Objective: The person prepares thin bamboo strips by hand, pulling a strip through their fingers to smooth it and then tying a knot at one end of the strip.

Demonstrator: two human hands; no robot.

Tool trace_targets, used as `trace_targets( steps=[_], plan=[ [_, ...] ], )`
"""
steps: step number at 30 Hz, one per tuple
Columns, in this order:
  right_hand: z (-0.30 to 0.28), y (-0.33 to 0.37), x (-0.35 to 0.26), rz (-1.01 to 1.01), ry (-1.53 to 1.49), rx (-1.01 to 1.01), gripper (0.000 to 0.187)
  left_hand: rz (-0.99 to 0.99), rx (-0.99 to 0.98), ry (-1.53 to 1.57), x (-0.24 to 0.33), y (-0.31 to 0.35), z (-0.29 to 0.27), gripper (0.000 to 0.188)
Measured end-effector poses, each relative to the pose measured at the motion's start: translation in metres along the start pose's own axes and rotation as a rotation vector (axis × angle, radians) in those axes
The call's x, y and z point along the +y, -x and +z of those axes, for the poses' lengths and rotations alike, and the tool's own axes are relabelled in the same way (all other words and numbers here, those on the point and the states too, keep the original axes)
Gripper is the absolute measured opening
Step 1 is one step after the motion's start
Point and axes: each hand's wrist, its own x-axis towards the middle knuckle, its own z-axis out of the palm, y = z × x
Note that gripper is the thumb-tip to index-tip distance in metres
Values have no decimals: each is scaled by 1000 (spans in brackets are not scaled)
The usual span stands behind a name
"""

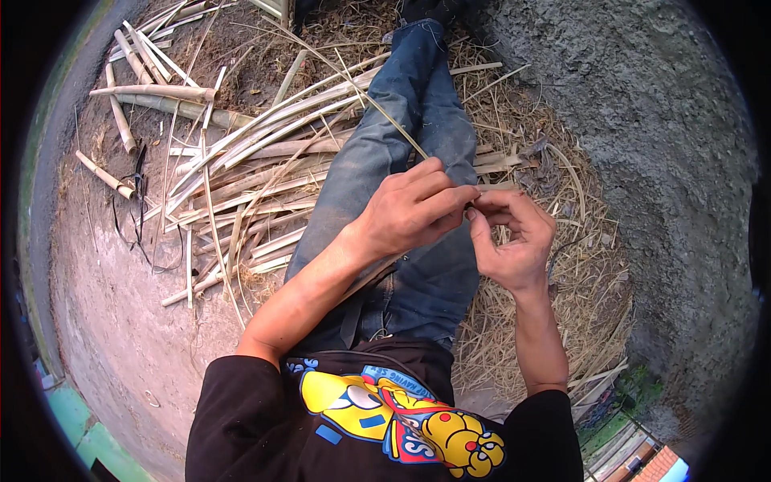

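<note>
Above my outstretched legs my two hands meet. My left hand is closed, with a thin bamboo strip running out from beside its knuckles toward the far left. Its fingertips touch those of my right hand. The right thumb and index finger are pinched together next to something small and dark, too small to name. What lies inside the left fist is hidden by the fingers.
Split bamboo strips lie heaped left of my jeans, with thicker bamboo pieces farther off. Dry shavings cover the ground at right, beside a rough grey wall. A black strap lies at left.
</note>
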Motion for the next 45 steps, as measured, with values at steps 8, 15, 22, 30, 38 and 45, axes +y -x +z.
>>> trace_targets(
  steps=[8,15,22,30,38,45],
  plan=[
    [-3,5,-7,85,-9,41,13,97,-16,-29,-2,3,0,34],
    [-20,-12,-5,497,-341,-188,15,173,-9,-113,-2,3,0,19],
    [-16,-13,-15,204,-79,-162,12,160,-13,-134,3,-6,-8,19],
    [-37,-30,-11,559,-245,-353,16,246,-47,-153,8,-3,-6,21],
    [-51,-48,-4,558,-230,-617,15,240,-54,-99,11,-3,-1,19],
    [-48,-48,-5,452,-75,-589,15,195,-44,-56,10,-3,-1,22]
  ],
)
